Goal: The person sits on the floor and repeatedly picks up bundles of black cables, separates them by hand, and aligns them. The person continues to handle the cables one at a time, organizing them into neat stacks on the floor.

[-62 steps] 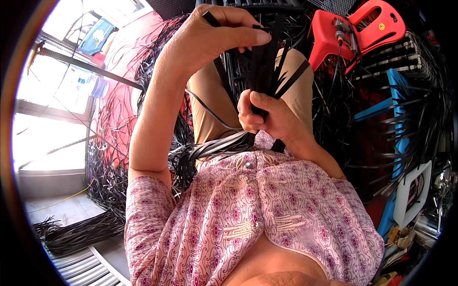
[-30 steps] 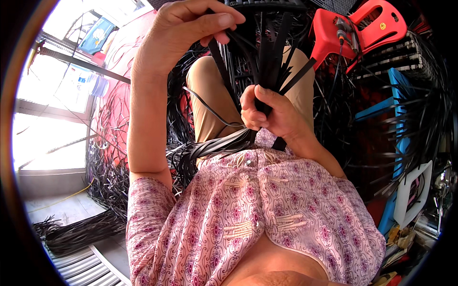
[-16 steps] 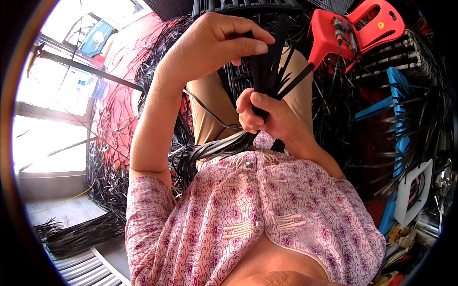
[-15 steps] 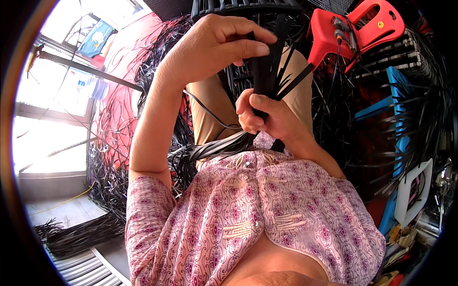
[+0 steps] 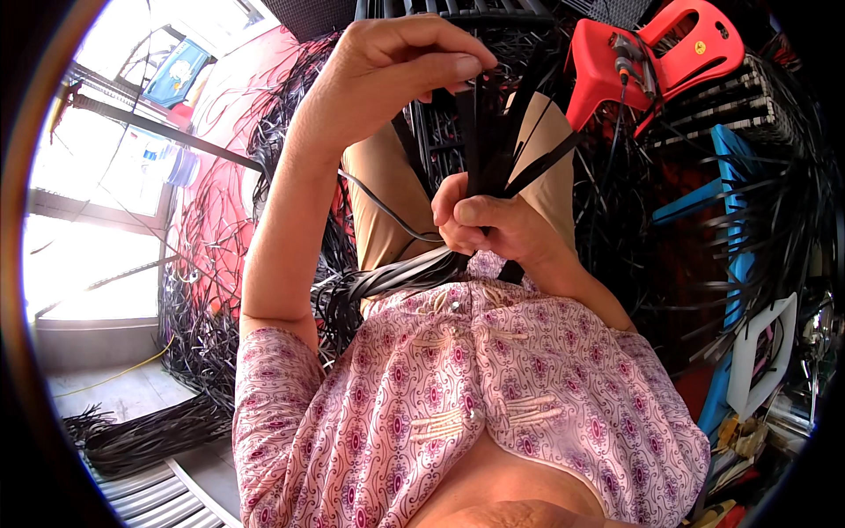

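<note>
Between my knees, my right hand (image 5: 488, 220) is closed around the lower part of a bundle of flat black plastic strips (image 5: 497, 150). The strips fan out upward from my fist, and one group slants to the right. Higher up and to the left, my left hand (image 5: 400, 75) pinches with thumb and forefinger near the top of one strip (image 5: 475, 119), which stands a little apart from the rest. More grey-black strips (image 5: 400, 275) lie gathered across my lap, below my right hand.
A red plastic chair (image 5: 598, 66) with a corded tool (image 5: 625, 66) on it stands at the far right. Blue frame parts (image 5: 735, 211) and a white frame (image 5: 761, 361) lie right. Loose black strips (image 5: 207, 326) cover the floor at left. A dark slatted piece (image 5: 458, 9) is ahead.
My left hand has moved slightly up and left, away from the bundle's top. The strips in my right hand have spread further apart, and that fist has lowered a little.
</note>
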`<state>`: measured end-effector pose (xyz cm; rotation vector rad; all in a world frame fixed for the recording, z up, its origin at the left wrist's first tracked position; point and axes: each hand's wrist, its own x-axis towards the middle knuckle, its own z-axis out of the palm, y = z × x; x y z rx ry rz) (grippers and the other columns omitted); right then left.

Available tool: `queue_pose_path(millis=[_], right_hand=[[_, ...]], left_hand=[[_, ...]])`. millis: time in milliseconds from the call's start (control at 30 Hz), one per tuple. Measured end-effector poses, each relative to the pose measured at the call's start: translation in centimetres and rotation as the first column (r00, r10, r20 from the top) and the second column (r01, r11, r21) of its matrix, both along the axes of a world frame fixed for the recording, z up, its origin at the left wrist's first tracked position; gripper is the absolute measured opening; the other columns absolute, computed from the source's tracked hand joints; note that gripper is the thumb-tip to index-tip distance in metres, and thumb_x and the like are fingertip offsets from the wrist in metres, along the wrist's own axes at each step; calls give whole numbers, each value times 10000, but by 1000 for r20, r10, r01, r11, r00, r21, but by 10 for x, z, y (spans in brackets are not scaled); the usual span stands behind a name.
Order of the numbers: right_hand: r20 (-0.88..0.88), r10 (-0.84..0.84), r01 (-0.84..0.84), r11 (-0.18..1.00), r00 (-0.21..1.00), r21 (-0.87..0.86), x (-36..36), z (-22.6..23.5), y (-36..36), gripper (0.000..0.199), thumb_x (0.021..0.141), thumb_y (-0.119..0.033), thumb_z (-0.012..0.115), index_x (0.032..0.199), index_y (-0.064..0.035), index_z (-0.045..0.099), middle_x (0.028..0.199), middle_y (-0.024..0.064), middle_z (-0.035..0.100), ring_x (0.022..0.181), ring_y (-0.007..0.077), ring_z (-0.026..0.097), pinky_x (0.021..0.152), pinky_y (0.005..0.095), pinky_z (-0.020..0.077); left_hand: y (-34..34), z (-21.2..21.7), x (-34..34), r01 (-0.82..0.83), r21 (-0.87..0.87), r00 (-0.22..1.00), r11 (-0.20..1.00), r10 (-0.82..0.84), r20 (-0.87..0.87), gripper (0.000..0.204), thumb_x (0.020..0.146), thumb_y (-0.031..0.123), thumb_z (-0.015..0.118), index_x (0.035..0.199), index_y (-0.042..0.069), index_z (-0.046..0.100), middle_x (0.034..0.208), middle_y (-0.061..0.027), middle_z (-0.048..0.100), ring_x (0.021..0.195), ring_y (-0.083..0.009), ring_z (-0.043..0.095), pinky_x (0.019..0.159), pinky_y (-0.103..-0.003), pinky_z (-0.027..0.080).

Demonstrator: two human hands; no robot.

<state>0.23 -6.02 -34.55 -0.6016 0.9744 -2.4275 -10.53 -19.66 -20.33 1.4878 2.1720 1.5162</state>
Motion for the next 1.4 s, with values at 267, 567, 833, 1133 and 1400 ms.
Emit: queue_pose_path(millis=[267, 567, 833, 1133, 1400], right_hand=[[-23, 46, -45, 998, 999, 42, 4, 2, -1, 218, 848, -165, 647, 956, 18, 599, 566, 29, 485, 485, 85, 442, 470, 230, 364], [-2, 33, -33, 997, 999, 72, 6, 7, 0, 331, 834, -134, 615, 1129, 7, 563, 637, 32, 517, 403, 53, 367, 412, 213, 329], [78, -352, 360, 907, 933, -218, -3, -6, -4, 469, 965, -260, 515, 1404, -127, 419, 819, 47, 566, 392, 28, 314, 437, 203, 319], [315, -466, 504, 862, 827, -50, -10, -8, -22, 323, 959, -360, 546, 887, -51, 606, 914, 147, 647, 571, 184, 551, 568, 281, 444], [327, -361, 397, 916, 873, -50, -3, 0, -22, 338, 901, -353, 639, 979, -27, 602, 761, 56, 597, 520, 87, 471, 464, 215, 342]], left_hand=[[6, 9, 4, -42, -58, 961, 997, 56, 272, 203, 900, 88, 608, 1087, 30, 662, 825, -18, 637, 680, -67, 598, 588, -191, 453], [-8, 4, 0, -48, -42, 940, 998, 59, 335, 207, 904, 140, 607, 1032, -11, 669, 809, -22, 626, 674, -85, 576, 621, -209, 468], [-41, -43, 10, -554, 26, 778, 832, 506, 372, 244, 912, 207, 625, 968, -23, 685, 749, -49, 635, 666, -90, 598, 610, -210, 463], [-102, -8, 29, 191, 297, 920, 936, -276, 277, 198, 899, 162, 612, 868, -26, 664, 720, -44, 616, 619, -85, 568, 552, -219, 442], [-16, -3, 18, -119, -234, 969, 965, 164, 187, 117, 859, 115, 659, 858, 0, 682, 716, 10, 630, 607, -52, 564, 559, -191, 460]])
